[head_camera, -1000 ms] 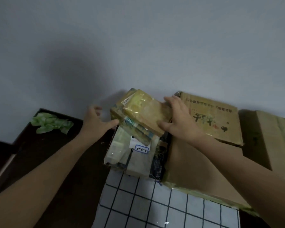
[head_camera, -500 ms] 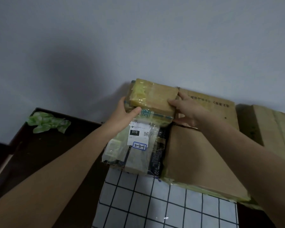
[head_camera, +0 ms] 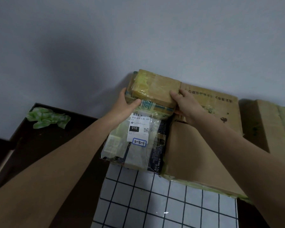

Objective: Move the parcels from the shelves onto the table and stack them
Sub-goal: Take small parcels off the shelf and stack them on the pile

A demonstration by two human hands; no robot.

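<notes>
The taped parcel (head_camera: 155, 89) has slid back toward the wall and sits squarer than half a second ago. It tops a green-printed parcel (head_camera: 156, 108) and a labelled parcel (head_camera: 138, 142), at 12 o'clock of the checked surface (head_camera: 155, 203). The left hand (head_camera: 125, 106) has its grip round the 9 o'clock side, thumb seemingly on the seam below. The right hand (head_camera: 186, 104) pinches the 3 o'clock corner. It is best to line the edges up with the layer beneath, press flat, then release both sides together.

Hands, left (head_camera: 124, 106) and right (head_camera: 186, 105), grip the small stacked parcels (head_camera: 155, 87)
</notes>
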